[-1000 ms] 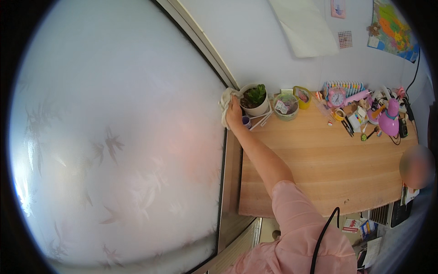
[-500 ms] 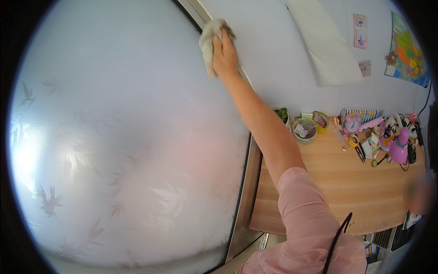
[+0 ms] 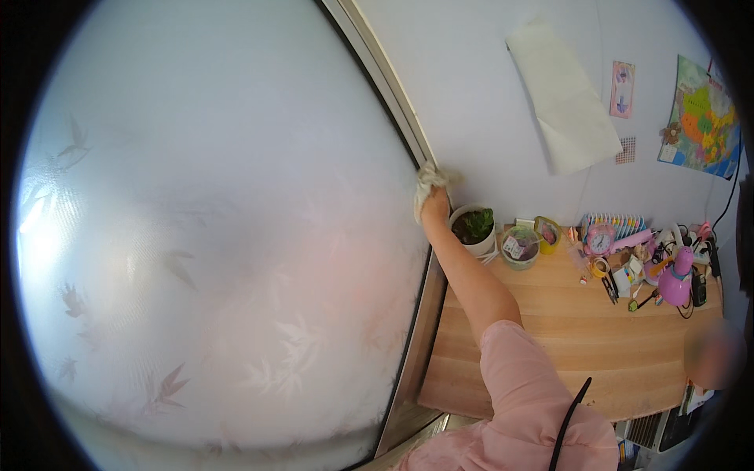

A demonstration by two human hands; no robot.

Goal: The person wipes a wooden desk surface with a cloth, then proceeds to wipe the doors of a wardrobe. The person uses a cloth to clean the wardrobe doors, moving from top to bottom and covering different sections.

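My right hand is closed around a crumpled pale grey-beige cloth. It presses the cloth against the metal frame along the edge of a large frosted glass pane with leaf patterns. My right arm, in a pink short sleeve, reaches up from the lower right. Just right of the hand stands a white pot with a green leafy plant. My left hand is out of view.
A wooden desk lies at the right. Along its back are a glass jar, a pink alarm clock, scissors and a purple desk lamp. White paper and a colourful map hang on the wall.
My right hand has moved with the cloth down and to the right along the frame, close to the plant pot. More of the pot now shows.
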